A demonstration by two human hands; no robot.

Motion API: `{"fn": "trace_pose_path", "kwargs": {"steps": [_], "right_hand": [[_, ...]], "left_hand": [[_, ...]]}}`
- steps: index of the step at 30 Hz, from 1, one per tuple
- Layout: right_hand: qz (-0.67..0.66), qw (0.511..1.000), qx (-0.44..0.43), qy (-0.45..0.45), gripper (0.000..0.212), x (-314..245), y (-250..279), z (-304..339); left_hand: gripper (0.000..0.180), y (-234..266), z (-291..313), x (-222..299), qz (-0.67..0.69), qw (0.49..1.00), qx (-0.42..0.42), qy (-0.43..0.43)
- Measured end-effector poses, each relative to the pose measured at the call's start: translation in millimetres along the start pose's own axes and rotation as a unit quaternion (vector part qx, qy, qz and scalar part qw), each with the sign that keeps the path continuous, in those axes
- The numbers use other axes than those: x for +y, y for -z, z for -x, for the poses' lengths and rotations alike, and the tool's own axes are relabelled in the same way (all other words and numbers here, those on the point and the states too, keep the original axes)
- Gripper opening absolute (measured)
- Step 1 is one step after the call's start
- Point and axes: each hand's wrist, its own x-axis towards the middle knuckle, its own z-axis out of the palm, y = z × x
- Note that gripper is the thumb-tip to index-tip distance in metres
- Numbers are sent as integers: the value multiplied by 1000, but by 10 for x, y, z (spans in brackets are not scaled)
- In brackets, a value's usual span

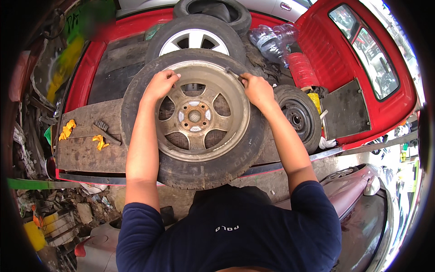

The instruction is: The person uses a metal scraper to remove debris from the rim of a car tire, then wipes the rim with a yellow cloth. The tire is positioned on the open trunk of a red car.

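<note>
A tyre [190,174] mounted on a dull, dirt-stained wheel rim [226,124] lies flat on wooden boards in front of me, its spokes facing up. My left hand [161,85] is at the rim's far left edge. Its fingers are closed together; anything between them is too small to make out. At the far right edge, my right hand [258,88] is closed around a thin dark tool [234,74]. The tool's small blocky head meets the inner lip of the rim.
Behind are a silver-rimmed wheel [195,37] and another tyre [242,20]. Plastic bottles [269,41] and a black steel wheel [297,115] are to the right, inside the red truck bed [324,59]. A brush [106,130] and yellow scraps [67,130] lie left.
</note>
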Motion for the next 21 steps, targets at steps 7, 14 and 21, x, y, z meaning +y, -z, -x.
{"fn": "trace_pose_path", "kwargs": {"steps": [7, 14, 21], "right_hand": [[-26, 1000, 15, 2, 30, 112, 4, 233], [-38, 999, 14, -11, 29, 185, 47, 237], [-48, 999, 3, 0, 29, 115, 32, 78]], "left_hand": [[31, 36, 3, -70, 107, 993, -39, 35], [31, -5, -41, -78, 115, 988, -64, 80], [28, 13, -2, -124, 161, 983, -74, 59]]}}
